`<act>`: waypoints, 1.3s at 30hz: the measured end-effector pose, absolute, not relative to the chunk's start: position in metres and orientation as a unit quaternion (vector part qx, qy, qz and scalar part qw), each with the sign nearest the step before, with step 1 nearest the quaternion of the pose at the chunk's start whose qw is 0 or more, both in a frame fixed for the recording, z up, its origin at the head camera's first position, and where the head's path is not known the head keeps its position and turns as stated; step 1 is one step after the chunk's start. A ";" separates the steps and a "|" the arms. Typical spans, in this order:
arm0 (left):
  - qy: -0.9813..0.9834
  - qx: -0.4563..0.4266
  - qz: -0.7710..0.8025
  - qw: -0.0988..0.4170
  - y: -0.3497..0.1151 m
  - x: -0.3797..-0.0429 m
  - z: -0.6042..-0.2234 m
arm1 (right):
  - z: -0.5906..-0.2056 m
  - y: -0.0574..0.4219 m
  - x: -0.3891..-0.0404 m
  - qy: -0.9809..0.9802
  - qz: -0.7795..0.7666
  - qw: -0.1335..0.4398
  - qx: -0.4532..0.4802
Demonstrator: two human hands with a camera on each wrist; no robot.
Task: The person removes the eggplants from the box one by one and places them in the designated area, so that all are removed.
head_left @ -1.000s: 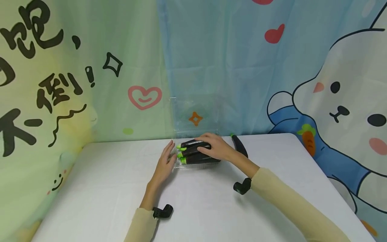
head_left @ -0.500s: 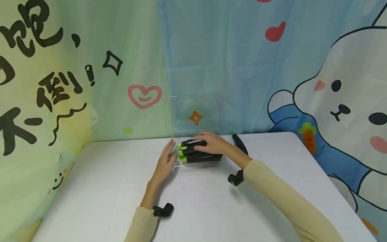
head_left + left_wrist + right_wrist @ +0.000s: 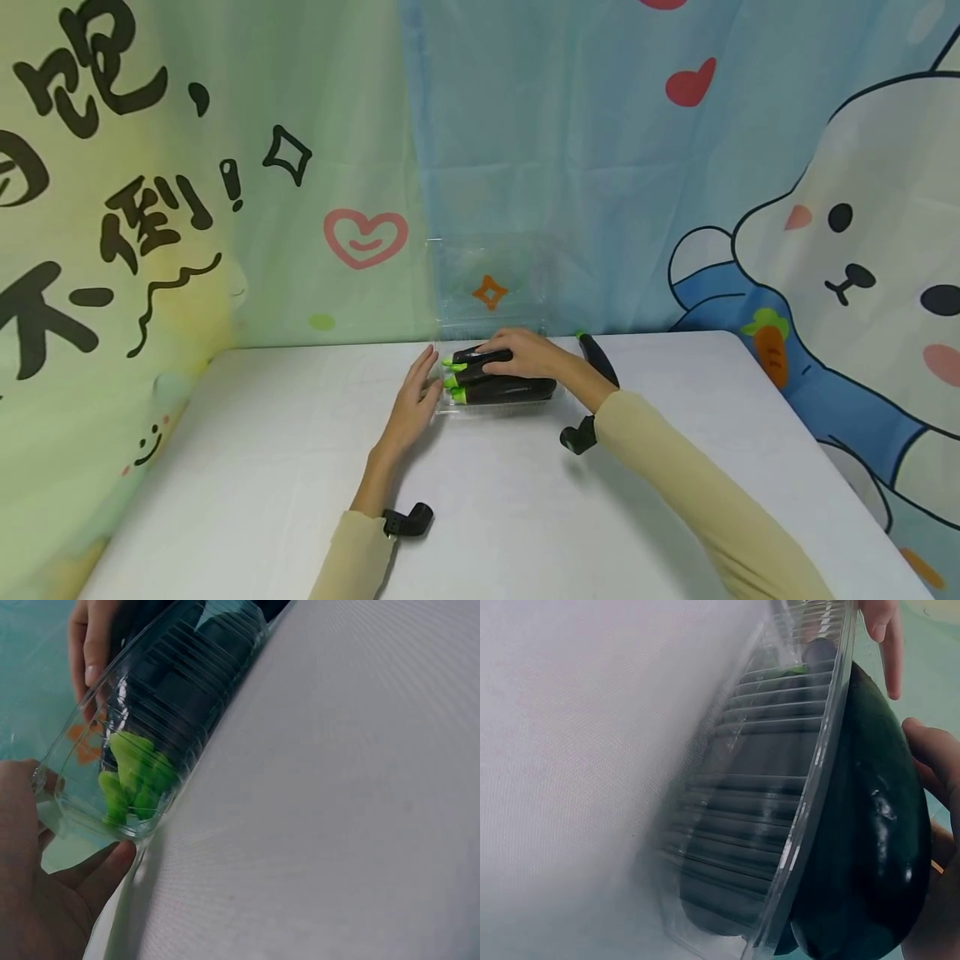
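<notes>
Several dark eggplants (image 3: 510,390) with green stem ends lie side by side in a clear plastic container (image 3: 498,410), their stems to the left. Its transparent lid (image 3: 491,258) stands raised at the back. My left hand (image 3: 411,408) rests against the container's left end, fingers extended; in the left wrist view its thumb (image 3: 112,862) is at the corner of the rim. From above, my right hand (image 3: 528,354) holds one of the upper eggplants between thumb and fingers. In the right wrist view a large eggplant (image 3: 870,825) bulges above the container's rim.
Another eggplant (image 3: 597,358) lies on the white table (image 3: 480,517), right of the container and partly behind my right forearm. A printed curtain (image 3: 615,167) hangs directly behind the table's back edge.
My right hand has shifted slightly left over the eggplants, its forearm following. More of the front eggplant's right end shows now. My left hand stays at the container's left end.
</notes>
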State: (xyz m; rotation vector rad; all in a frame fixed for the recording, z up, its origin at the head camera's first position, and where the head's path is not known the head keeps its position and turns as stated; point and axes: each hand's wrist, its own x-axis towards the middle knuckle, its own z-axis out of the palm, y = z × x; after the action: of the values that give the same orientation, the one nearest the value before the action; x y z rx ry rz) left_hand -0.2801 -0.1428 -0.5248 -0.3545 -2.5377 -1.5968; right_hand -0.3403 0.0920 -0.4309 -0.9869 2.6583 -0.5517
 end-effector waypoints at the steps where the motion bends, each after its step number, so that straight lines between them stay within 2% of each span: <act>1: -0.839 -0.118 -0.528 0.061 -0.143 -0.280 -0.525 | -0.431 0.092 -0.341 0.913 -0.190 0.129 -0.338; 28: -0.840 -0.121 -0.524 0.067 -0.142 -0.279 -0.525 | -0.442 0.089 -0.346 0.909 -0.190 0.165 -0.332; 39: -0.838 -0.122 -0.528 0.065 -0.142 -0.279 -0.524 | -0.432 0.099 -0.346 0.916 -0.186 0.122 -0.333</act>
State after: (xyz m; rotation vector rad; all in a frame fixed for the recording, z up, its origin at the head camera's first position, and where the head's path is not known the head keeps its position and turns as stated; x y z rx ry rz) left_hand -0.2790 -0.1422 -0.5238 -0.3675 -2.5283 -1.5941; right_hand -0.3462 0.0988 -0.4320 -0.9715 2.6750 -0.5432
